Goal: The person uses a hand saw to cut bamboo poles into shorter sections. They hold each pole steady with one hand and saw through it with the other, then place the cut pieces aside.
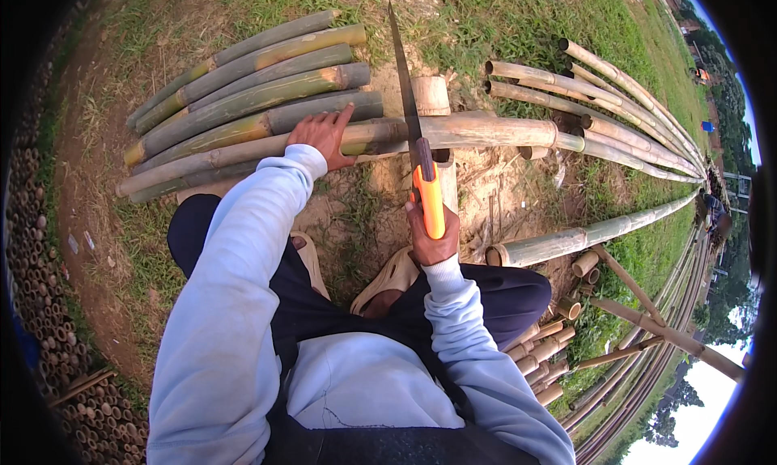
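Observation:
A long bamboo pole (486,131) lies crosswise before me. My left hand (320,138) grips it from above, its fingers over the far side and the thumb toward me. To the right of that hand, a hand saw (402,72) crosses the pole, its dark blade pointing away from me. My right hand (433,237) is closed around the saw's orange handle, on the near side of the pole. Whether the teeth have entered the bamboo cannot be made out. Cut green bamboo lengths (283,80) lie side by side beyond my left hand.
Short bamboo pieces (430,97) lie under and beside the pole. More long poles (599,89) stretch off to the right, with a thick pole (558,245) nearer. Stacked bamboo ends (57,319) line the left edge. My sandalled feet (388,283) are just below the work.

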